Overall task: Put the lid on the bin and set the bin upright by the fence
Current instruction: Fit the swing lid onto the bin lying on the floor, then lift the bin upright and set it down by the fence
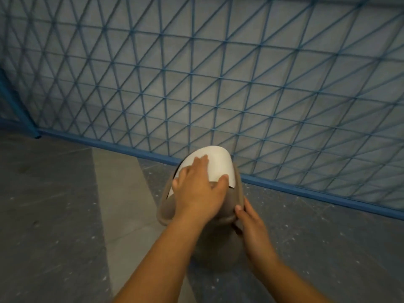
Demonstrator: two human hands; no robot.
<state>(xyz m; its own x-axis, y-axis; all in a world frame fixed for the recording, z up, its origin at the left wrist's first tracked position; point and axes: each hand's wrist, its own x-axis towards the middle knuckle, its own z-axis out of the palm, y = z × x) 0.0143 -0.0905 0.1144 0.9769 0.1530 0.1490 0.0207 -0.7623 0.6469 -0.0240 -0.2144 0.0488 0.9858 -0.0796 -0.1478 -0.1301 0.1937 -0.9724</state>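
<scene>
Item: bin (166,206) just before fence (218,84), axis leaning fenceward; my left hand (196,191) flat on lid (216,162), right hand (251,224) gripping its side.

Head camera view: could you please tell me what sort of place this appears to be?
Probably a fenced utility or service area, though I cannot tell whether it is indoors or outdoors. A blue metal lattice fence runs along a speckled grey concrete floor, and a bin sits close to it.

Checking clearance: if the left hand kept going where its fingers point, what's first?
The left hand rests on the lid; beyond that, probably the fence, though depth is unclear.
</scene>
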